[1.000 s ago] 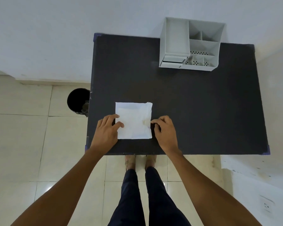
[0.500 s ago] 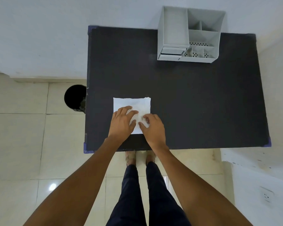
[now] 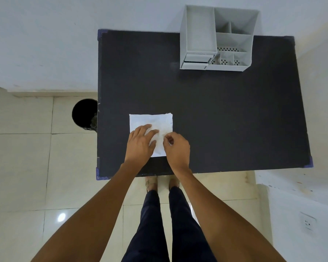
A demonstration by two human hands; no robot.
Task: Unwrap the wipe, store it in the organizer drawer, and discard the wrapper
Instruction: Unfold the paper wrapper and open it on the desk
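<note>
A white square wipe packet (image 3: 151,121) lies flat near the front left of the black table (image 3: 225,114). My left hand (image 3: 140,143) rests flat on its lower left part, fingers spread and pressing it down. My right hand (image 3: 176,148) sits at the packet's lower right, thumb and fingers pinched on its surface near the middle. The grey organizer (image 3: 216,37) stands at the table's back edge, its small drawer (image 3: 196,60) at the front left corner slightly pulled out.
A black waste bin (image 3: 84,113) stands on the tiled floor just left of the table. My legs and feet show below the front edge. A white wall runs behind, and a socket (image 3: 308,223) is low on the right.
Both hands moved from the packet's side edges inward onto its top. The left hand now presses it flat while the right fingers have closed into a pinch on it.
</note>
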